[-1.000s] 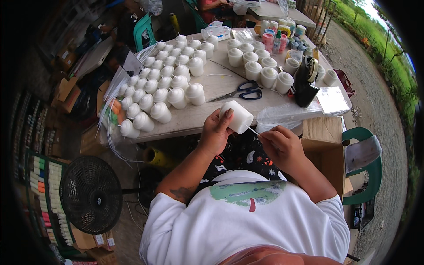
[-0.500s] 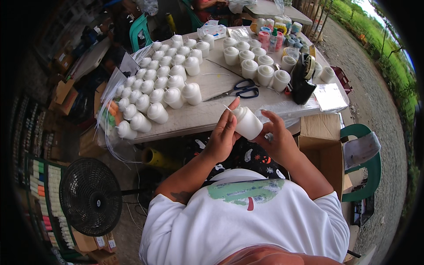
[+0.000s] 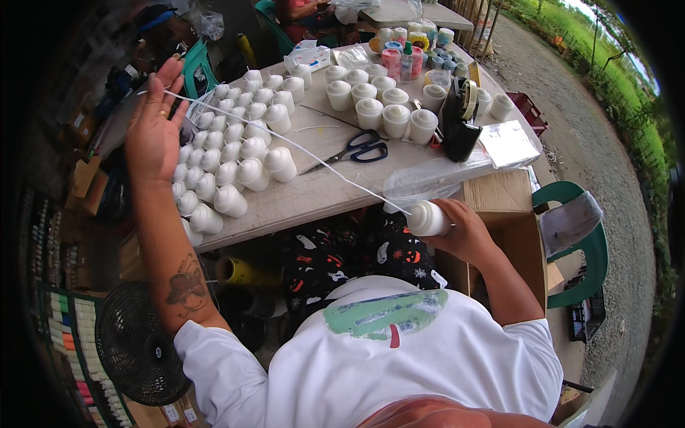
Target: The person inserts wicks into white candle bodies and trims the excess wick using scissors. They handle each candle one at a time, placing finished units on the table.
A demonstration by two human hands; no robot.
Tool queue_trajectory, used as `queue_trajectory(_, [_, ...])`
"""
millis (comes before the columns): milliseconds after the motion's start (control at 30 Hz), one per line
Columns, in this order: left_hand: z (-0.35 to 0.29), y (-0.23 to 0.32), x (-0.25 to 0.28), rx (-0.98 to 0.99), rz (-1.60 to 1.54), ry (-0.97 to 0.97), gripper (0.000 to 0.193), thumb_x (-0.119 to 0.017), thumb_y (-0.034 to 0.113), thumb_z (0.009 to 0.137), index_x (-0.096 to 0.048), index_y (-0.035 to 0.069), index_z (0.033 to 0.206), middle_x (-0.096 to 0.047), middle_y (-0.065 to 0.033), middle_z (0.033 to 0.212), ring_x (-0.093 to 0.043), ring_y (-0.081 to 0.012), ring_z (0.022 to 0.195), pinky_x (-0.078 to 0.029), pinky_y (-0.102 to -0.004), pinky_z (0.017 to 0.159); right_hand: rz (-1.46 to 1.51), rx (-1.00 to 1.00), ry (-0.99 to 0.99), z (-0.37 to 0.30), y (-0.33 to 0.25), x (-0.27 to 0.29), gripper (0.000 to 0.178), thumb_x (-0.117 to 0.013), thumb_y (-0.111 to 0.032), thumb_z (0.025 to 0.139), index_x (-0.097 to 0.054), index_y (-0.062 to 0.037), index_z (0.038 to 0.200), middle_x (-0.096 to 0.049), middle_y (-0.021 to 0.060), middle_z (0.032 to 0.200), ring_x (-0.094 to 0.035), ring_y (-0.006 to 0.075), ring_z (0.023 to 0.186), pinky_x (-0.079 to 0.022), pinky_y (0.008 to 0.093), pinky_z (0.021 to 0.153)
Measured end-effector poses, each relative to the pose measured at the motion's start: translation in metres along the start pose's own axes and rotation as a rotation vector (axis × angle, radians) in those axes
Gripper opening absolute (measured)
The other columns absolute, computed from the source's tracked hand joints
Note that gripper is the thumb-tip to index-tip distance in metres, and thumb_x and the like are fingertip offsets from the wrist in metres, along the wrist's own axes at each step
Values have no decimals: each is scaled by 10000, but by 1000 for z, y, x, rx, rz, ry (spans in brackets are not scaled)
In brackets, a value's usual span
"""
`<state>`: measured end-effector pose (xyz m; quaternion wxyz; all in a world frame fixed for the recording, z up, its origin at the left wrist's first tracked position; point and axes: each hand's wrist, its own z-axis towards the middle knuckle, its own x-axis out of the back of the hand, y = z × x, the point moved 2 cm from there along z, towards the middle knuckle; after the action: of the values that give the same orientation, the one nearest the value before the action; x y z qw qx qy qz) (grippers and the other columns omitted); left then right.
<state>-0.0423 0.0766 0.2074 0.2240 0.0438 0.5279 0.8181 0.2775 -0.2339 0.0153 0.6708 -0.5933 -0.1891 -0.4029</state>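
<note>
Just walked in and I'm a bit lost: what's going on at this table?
A person in a white shirt holds a white candle in the right hand, by the table's near edge. A long white string stretches from its top to the raised left hand; the exact grip there is unclear. Scissors lie on the table near many similar candles.

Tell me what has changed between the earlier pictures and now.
The left hand has let go of the candle and swung up and left; a long white string, of which only a short end showed before, now runs from the candle's top to that hand. The right hand holds the candle alone, farther right. The scissors and the rows of white candles on the table are as they were.
</note>
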Motion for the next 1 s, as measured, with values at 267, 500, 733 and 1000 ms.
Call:
queue_trajectory(267, [-30,156,423,339,1362,638,491,-532,456,959,-603,92,1280,-670,-84,1135,-622,-220,1054,-464,-365,900,-135,29,-130,-32,49,1,678,-863,-203,602,-601,-82,1215,-629,107,1196,-578,319,1108,-441,417,976])
queue_trajectory(500, [-119,124,226,1,2539,741,738,-559,555,894,-360,128,1462,-383,-161,1473,-387,-376,1337,-351,-491,1066,-179,142,-185,-17,17,-19,691,-857,-288,621,-600,-72,1224,-637,120,1160,-592,309,1084,-436,401,983])
queue_trajectory(733, [-213,-78,-92,-31,964,-806,1033,-845,273,686,-240,2,1478,-435,-260,1379,-447,-415,1266,-390,-439,1050,-262,543,-235,23,-66,-51,728,-807,-354,669,-536,-90,1291,-629,89,1182,-600,226,1104,-290,499,1106])
queue_trajectory(1000, [-209,-156,-95,404,226,-623,720,-803,36,720,-433,104,1334,-534,-123,1278,-533,-215,1177,-439,-354,993,-234,441,303,23,-69,23,571,-738,-331,810,-562,-76,1289,-602,69,1227,-596,191,1072,-310,470,1074])
